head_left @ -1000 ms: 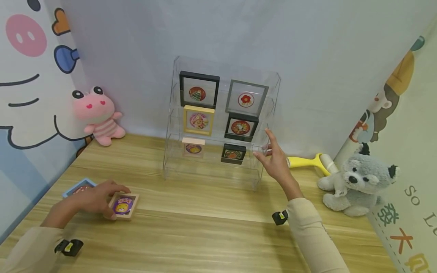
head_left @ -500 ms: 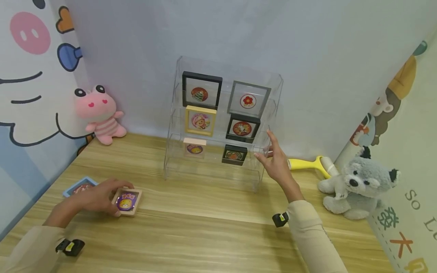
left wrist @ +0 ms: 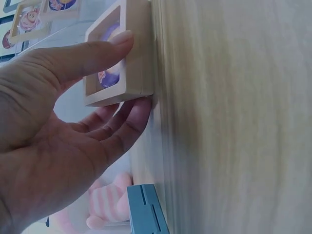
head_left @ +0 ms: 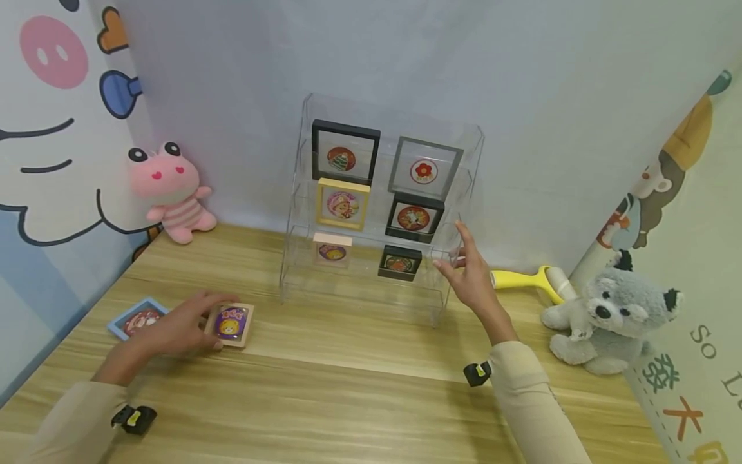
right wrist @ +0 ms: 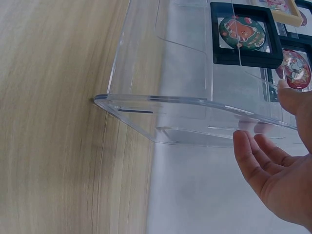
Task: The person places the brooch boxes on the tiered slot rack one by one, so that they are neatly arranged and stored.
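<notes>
My left hand (head_left: 203, 321) rests on the wooden table (head_left: 359, 380) and pinches a light wooden frame (head_left: 230, 324) with a purple badge inside. In the left wrist view the thumb lies across the frame's face (left wrist: 122, 53) and the fingers curl against its near edge; the left hand (left wrist: 134, 73) keeps the frame flat on the wood. My right hand (head_left: 458, 254) is raised with straight fingers at the right side wall of a clear acrylic stand (head_left: 359, 293). In the right wrist view the right hand (right wrist: 261, 114) has its fingertips at the stand's wall (right wrist: 195, 105). Several framed badges stand on its tiers.
A blue frame (head_left: 139, 319) lies flat left of my left hand. A pink plush (head_left: 168, 193) sits at the back left, a grey plush dog (head_left: 614, 316) at the right, with a yellow lint roller (head_left: 524, 278) behind it. Walls close in the back and sides.
My left hand has slid the wooden frame to the right and slightly away, closer to the stand. My right hand has stayed beside the stand's right wall.
</notes>
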The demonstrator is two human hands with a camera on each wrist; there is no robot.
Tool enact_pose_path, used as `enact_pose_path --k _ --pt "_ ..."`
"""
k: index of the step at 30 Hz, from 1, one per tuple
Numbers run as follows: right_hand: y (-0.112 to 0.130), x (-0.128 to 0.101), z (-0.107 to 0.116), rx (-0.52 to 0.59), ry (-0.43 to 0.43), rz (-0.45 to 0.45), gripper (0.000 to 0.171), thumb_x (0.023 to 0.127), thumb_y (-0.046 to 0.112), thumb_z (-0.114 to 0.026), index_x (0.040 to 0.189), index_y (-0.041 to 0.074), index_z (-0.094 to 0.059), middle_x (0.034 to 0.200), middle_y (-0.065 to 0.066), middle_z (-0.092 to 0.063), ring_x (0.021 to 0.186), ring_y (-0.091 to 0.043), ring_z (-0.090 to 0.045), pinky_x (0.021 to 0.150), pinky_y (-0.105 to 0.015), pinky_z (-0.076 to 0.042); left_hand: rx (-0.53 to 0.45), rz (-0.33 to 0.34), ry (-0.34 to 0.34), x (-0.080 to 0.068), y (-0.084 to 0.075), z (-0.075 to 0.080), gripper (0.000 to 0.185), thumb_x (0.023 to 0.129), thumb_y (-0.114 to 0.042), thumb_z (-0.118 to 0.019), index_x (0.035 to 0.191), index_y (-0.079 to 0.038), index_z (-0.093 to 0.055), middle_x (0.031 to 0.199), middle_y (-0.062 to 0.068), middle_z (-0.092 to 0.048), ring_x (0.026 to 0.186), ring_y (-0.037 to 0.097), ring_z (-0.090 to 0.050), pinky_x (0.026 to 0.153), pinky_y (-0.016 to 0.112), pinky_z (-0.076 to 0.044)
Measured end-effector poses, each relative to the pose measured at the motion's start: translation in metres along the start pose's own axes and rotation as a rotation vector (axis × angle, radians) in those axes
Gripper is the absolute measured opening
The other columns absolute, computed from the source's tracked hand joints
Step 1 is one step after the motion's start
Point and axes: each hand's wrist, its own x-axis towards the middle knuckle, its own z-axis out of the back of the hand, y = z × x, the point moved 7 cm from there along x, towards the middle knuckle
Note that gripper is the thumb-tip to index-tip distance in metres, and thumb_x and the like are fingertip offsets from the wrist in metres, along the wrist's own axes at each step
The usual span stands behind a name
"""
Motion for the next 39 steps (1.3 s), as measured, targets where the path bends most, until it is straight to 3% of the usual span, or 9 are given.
enact_pose_path --k 12,19,24,33,39 --pt "0.0 -0.001 0.001 0.011 0.0 -0.006 0.08 0.084 0.023 -0.067 0.147 0.026 -0.017 0.099 -0.017 -0.056 0.087 -0.032 -0.06 0.07 -0.046 -0.05 0.008 -0.018 -0.072 0.004 -0.004 0.005 0.069 0.071 -0.004 -0.076 0.133 -0.007 -0.044 0.107 0.02 -0.042 0.093 0.031 -0.053 0.073 0.041 -0.051" --pt "-0.002 -0.002 0.001 0.021 0.0 -0.003 0.081 0.084 0.023 -0.067 0.147 0.03 -0.016 0.1 -0.018 -0.057 0.087 -0.032 -0.06 0.071 -0.046 -0.05 0.004 -0.022 -0.095 0.006 -0.005 0.007 0.063 0.074 0.0 -0.072 0.132 -0.005 -0.046 0.107 0.02 -0.044 0.095 0.039 -0.056 0.077 0.048 -0.05" --pt "-0.002 -0.001 0.0 0.021 0.003 -0.007 0.081 0.085 0.024 -0.067 0.147 0.03 -0.016 0.101 -0.019 -0.057 0.087 -0.032 -0.06 0.071 -0.047 -0.05 -0.023 -0.04 -0.107 0.008 -0.009 0.007 0.06 0.075 0.004 -0.07 0.13 -0.005 -0.047 0.104 0.02 -0.044 0.092 0.04 -0.058 0.074 0.044 -0.052" --pt "-0.002 0.0 0.0 0.014 0.01 -0.008 0.08 0.085 0.025 -0.067 0.147 0.027 -0.016 0.1 -0.016 -0.056 0.088 -0.032 -0.06 0.071 -0.046 -0.051 -0.02 -0.153 -0.171 0.017 -0.025 0.003 0.058 0.07 0.012 -0.069 0.123 -0.004 -0.055 0.104 0.017 -0.048 0.091 0.033 -0.056 0.074 0.042 -0.052" --pt "-0.002 0.001 0.0 0.012 0.011 -0.005 0.081 0.085 0.025 -0.067 0.147 0.028 -0.016 0.1 -0.016 -0.056 0.089 -0.032 -0.06 0.072 -0.047 -0.051 -0.048 -0.161 -0.175 0.026 -0.042 -0.001 0.056 0.072 0.012 -0.068 0.123 -0.007 -0.056 0.1 0.014 -0.048 0.088 0.031 -0.056 0.07 0.033 -0.054"
